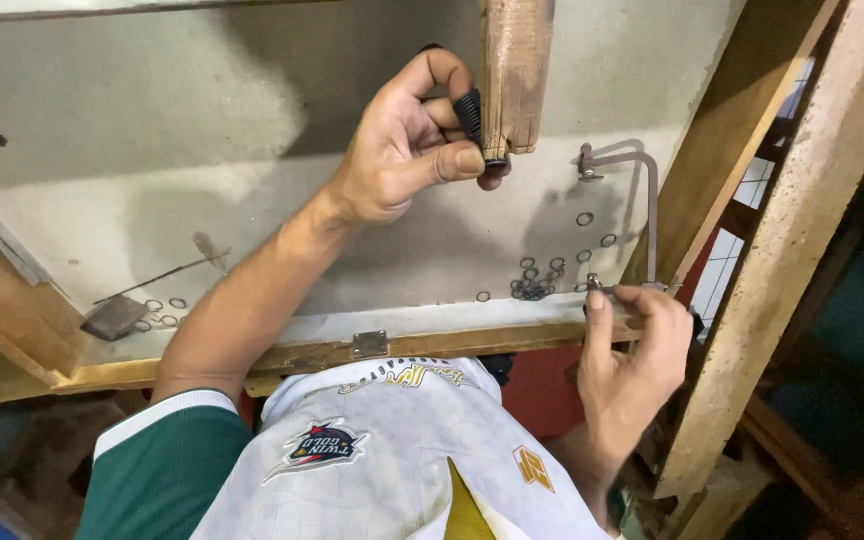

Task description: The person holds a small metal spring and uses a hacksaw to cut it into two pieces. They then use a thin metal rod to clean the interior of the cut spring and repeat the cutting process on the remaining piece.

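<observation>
Head view | left hand [402, 140] pinching black coil [469, 115] against wooden peg [514, 75] | right hand [637, 350] gripping saw frame [642, 200]

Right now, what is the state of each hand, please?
Left hand: closed on a black coil against the wooden peg.
Right hand: closed on the saw frame.

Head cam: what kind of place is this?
Likely a small jewellery or metalwork bench. A wooden bench peg juts over a catch tray; small metal rings lie scattered in it; the right hand holds a jeweller's saw frame, and the left hand holds a dark coil against the peg.
</observation>
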